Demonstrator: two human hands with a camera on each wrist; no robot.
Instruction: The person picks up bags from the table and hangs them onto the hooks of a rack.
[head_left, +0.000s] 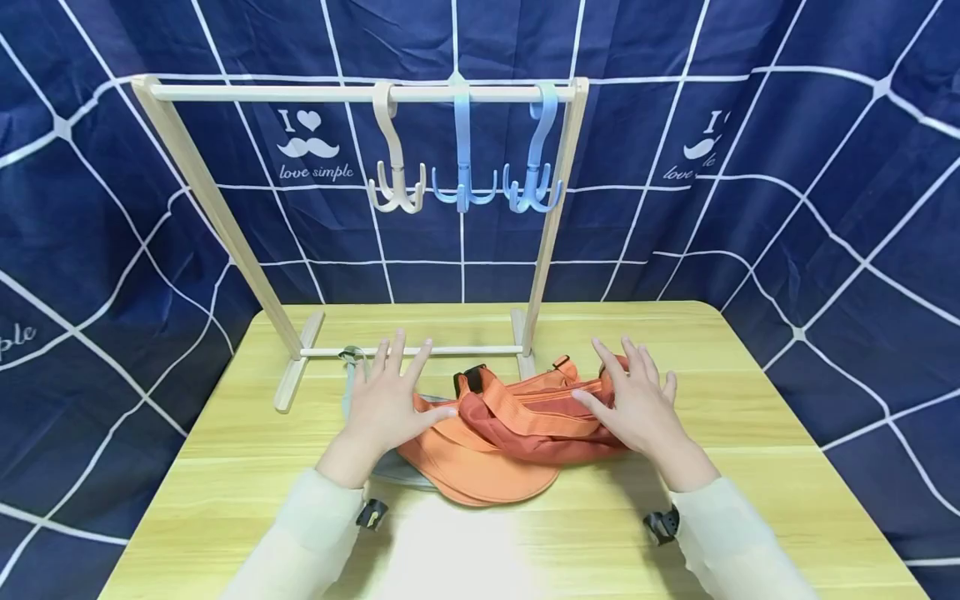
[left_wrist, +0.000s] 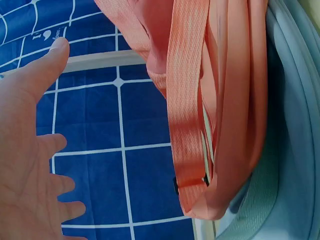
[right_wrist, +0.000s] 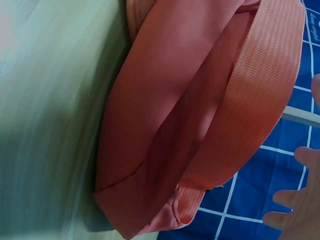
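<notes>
Holds spread, empty left hand (head_left: 384, 402) and right hand (head_left: 637, 406) apart, at nine and three o'clock around long rust-red fabric bag (head_left: 542, 450), seemingly propped by orange curved-brim fabric cap (head_left: 491, 480)

Head view: left hand (head_left: 382, 408) and orange cap (head_left: 487, 477) hide most of the blue cap (head_left: 405, 472). Right hand (head_left: 641, 408) covers part of the bag (head_left: 547, 447) behind it. Counter (head_left: 750, 467) below the hands runs off the bottom edge. Left wrist view: left hand cut by left edge, print (left_wrist: 48, 34) by its thumb blurred. Right wrist view: right hand mostly past right edge.
</notes>
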